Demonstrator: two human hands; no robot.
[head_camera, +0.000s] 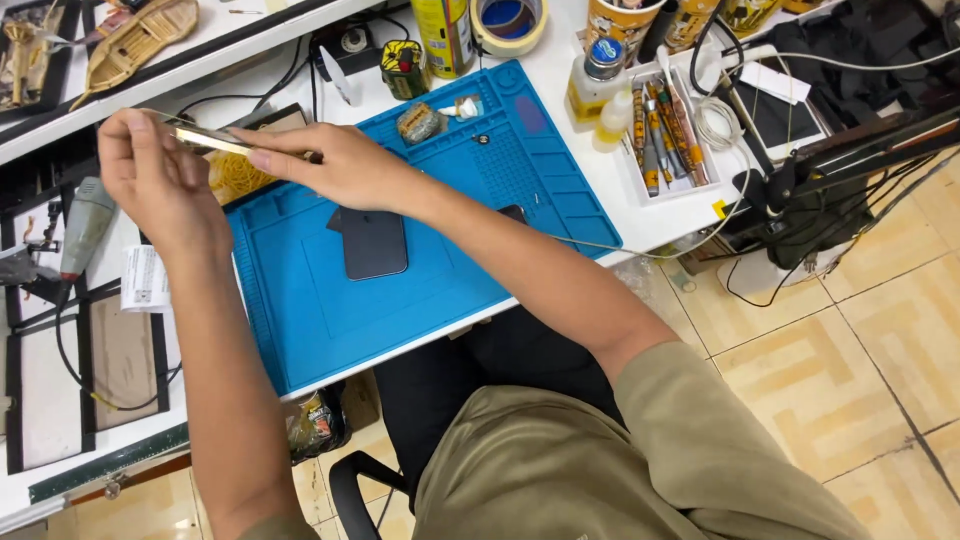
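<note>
A thin, flat metal strip (205, 138) sits in the upper left of the frame, raised above the desk and held between both hands. The left hand (160, 185) pinches its left end between thumb and fingers, while the right hand (335, 165) lies along its right part with fingers closed over it, the index finger stretched along the strip. Just behind and below the strip, a pile of yellow rubber bands (235, 175) shows in a dark tray, partly hidden by the hands. Below the right hand, a dark phone (372, 243) lies flat on a blue work mat (430, 290) that covers the middle of the white desk (640, 215). At the mat's upper edge rest a small wrapped lump (418, 122) and a white tube (462, 107). Further up stand a yellow spray can (445, 35) and a roll of tape (509, 22). To the right, a white tray of tools (668, 130) sits beside a small bottle with a blue cap (592, 78). At the left edge of the frame lies a grey rotary tool (82, 225).
</note>
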